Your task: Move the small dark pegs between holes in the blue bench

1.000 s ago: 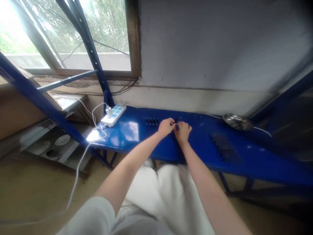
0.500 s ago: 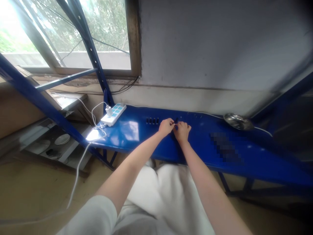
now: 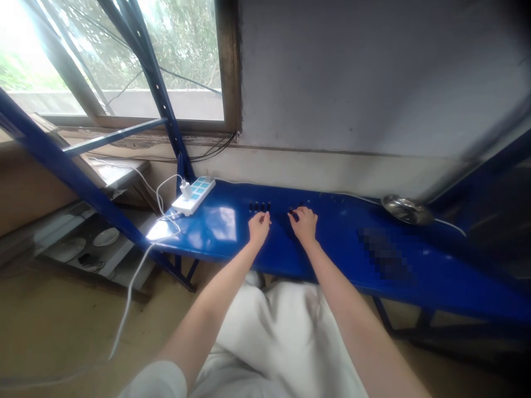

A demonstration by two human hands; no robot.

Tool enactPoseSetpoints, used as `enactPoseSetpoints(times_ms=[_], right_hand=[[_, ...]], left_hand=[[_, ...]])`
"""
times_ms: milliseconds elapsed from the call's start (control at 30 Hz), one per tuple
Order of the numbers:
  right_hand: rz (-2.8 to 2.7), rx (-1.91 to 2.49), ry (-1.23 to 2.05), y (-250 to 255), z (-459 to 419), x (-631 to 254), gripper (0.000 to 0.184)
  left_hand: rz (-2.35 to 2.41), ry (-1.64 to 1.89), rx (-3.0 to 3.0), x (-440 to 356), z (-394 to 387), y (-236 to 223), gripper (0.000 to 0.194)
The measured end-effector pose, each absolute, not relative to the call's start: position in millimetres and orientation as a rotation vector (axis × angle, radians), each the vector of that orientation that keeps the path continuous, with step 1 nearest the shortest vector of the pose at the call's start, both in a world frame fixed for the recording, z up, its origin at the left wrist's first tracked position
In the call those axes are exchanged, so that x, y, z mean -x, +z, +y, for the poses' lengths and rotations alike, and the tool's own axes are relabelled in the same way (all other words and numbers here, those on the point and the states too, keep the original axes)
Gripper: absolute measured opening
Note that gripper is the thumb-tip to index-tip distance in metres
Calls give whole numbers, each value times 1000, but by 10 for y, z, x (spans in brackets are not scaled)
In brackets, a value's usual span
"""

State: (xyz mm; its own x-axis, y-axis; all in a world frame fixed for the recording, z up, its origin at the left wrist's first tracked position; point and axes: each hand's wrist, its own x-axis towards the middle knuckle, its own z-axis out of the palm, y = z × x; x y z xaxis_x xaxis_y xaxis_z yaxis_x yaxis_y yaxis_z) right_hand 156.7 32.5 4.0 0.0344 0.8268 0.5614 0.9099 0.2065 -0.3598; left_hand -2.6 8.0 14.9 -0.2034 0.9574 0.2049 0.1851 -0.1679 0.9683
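Note:
My left hand is closed in a pinch just in front of a row of several small dark cylindrical pieces standing on the blue table. What its fingertips hold, if anything, is too small to make out. Between the thumb and fingers of my right hand is a small dark cylindrical piece with a pale end. Just behind that hand lies another small dark piece, partly hidden by the fingers.
A white power strip with a plugged-in charger stands at the table's left end. To the right sit a shiny metal dish and a blurred dark object. Blue uprights rise at left; a white cable hangs down.
My hands were together over the table's middle. The left hand has moved left to the row of dark pieces, while the right has stayed almost in place with its small piece.

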Motion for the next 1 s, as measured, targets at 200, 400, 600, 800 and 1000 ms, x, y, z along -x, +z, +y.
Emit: enactPoseSetpoints(times_ms=[200,400,600,800,1000], right_hand=[[-1680,1811,238,100,472,-1170,22],[-1624,1942,305,103,555,-1057,23],[-1674,1952,280,115,562,-1064,25],[-1762,1909,302,184,564,-1205,27],[-1724,1971,213,250,528,-1671,31]], left_hand=[[1392,1520,-1277,57,19,152,29],[1401,1519,-1306,70,20,102,31],[1450,1483,-1369,61,21,99,31],[1462,1435,-1389,69,-17,143,29],[1455,1410,-1381,52,-36,171,30]])
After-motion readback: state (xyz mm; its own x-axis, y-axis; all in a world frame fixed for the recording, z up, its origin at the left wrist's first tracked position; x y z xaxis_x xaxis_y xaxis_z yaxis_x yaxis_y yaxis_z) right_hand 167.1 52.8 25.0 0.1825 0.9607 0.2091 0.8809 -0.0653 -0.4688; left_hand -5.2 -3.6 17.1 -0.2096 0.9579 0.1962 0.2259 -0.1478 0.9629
